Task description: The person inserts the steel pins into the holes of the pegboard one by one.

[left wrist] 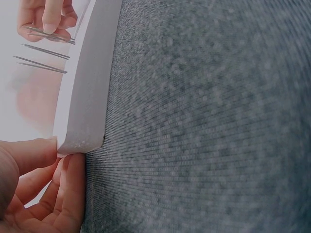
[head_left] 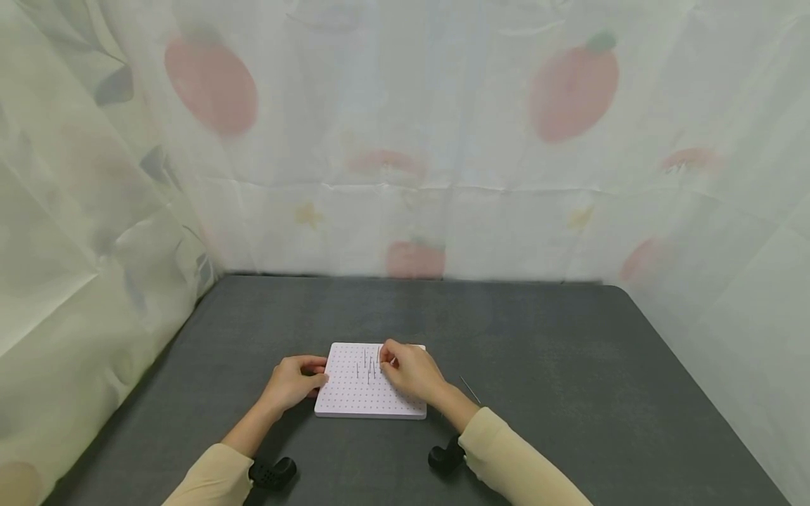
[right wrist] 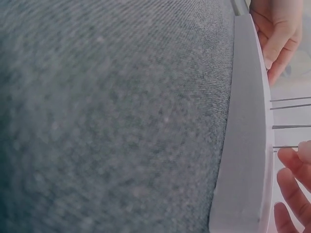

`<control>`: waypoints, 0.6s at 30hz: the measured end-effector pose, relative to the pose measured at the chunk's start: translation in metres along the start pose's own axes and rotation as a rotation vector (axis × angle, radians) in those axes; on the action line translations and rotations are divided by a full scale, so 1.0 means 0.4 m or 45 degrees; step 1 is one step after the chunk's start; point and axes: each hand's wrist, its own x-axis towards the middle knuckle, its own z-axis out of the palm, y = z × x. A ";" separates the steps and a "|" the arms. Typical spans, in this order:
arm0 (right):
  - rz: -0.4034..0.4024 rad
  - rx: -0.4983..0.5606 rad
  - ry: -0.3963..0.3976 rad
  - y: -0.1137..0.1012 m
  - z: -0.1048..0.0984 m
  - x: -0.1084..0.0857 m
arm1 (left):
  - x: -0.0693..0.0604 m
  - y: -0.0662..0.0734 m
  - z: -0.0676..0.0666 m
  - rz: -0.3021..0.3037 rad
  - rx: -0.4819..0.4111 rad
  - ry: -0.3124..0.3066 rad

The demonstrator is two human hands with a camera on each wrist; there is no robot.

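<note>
A white pegboard (head_left: 342, 402) with rows of small holes lies flat on the dark table. Several thin metal pins (right wrist: 291, 126) stand upright in its middle. My left hand (head_left: 292, 384) grips the board's left edge, thumb on the top face and fingers against the side, as the left wrist view shows. Over the board, my right hand (head_left: 413, 368) pinches one thin pin (right wrist: 284, 147) between thumb and index finger, its lower end at the board's surface. Whether that end sits in a hole cannot be made out. The right hand's other fingers hang loosely bent.
One loose metal pin (head_left: 470, 389) lies on the dark table (head_left: 557, 379), right of the board beside my right wrist. Black wrist devices (head_left: 273, 474) show below both sleeves. Pale curtains (head_left: 468, 126) printed with fruit enclose the table at the back and sides.
</note>
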 end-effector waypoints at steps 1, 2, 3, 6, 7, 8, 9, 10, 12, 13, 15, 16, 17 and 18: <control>0.004 0.003 -0.008 0.001 0.001 0.000 | 0.000 -0.001 0.000 -0.001 0.003 0.000; 0.006 0.008 -0.017 0.003 0.001 -0.001 | 0.000 -0.001 0.000 -0.002 0.004 0.000; 0.008 0.011 -0.027 0.005 0.001 -0.001 | 0.000 -0.001 0.000 -0.002 0.005 -0.001; 0.021 0.022 -0.053 0.011 -0.001 -0.004 | 0.000 -0.001 -0.001 -0.001 0.007 -0.001; 0.023 0.028 -0.060 0.012 -0.003 -0.004 | 0.000 -0.001 -0.002 -0.001 0.007 -0.001; 0.026 0.035 -0.067 0.014 -0.005 -0.005 | -0.001 -0.001 -0.002 -0.001 0.007 -0.001; 0.027 0.040 -0.074 0.016 -0.008 -0.006 | -0.001 -0.001 -0.003 0.000 0.006 -0.001; 0.028 0.048 -0.079 0.017 -0.012 -0.007 | -0.001 -0.001 -0.003 0.000 0.006 0.000; 0.024 0.068 -0.086 0.020 -0.020 -0.009 | -0.001 -0.001 -0.005 -0.002 0.006 0.000; 0.021 0.071 -0.088 0.021 -0.024 -0.011 | -0.001 -0.001 -0.005 -0.003 0.007 0.000; 0.009 0.077 -0.083 0.025 -0.033 -0.014 | -0.001 -0.002 -0.006 -0.005 0.007 0.000; 0.004 0.081 -0.078 0.027 -0.037 -0.016 | -0.001 -0.002 -0.006 -0.006 0.008 -0.001; -0.003 0.081 -0.071 0.029 -0.041 -0.018 | -0.001 -0.002 -0.006 -0.007 0.008 -0.002; -0.009 0.085 -0.064 0.031 -0.046 -0.019 | -0.001 -0.003 -0.006 -0.007 0.009 -0.003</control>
